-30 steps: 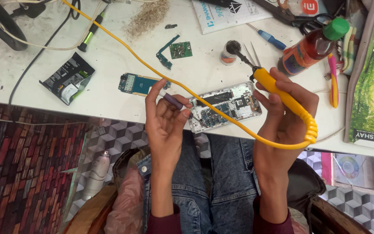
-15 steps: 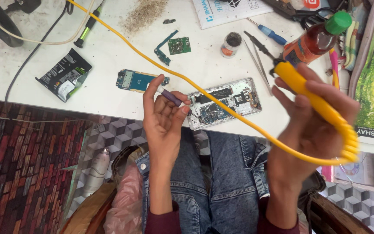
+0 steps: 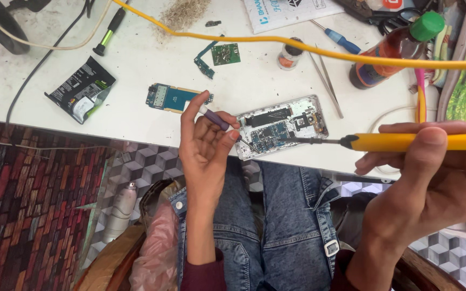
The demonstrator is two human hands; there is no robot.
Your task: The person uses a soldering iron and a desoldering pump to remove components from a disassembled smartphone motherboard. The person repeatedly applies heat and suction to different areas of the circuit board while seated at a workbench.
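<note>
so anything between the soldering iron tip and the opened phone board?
Nothing visible. The yellow-handled soldering iron in the right hand has its tip over the opened silver phone. The left hand brings a thin purple-handled tool in from the opposite side.

Soldering iron (image 3: 405,141) handle — cut off at right edge, behind fingers

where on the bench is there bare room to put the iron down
Bare white patches: between the black pouch and blue circuit board, and between the green-handled screwdriver and small green board. Crowded at right around the opened phone, tweezers and bottle.
</note>
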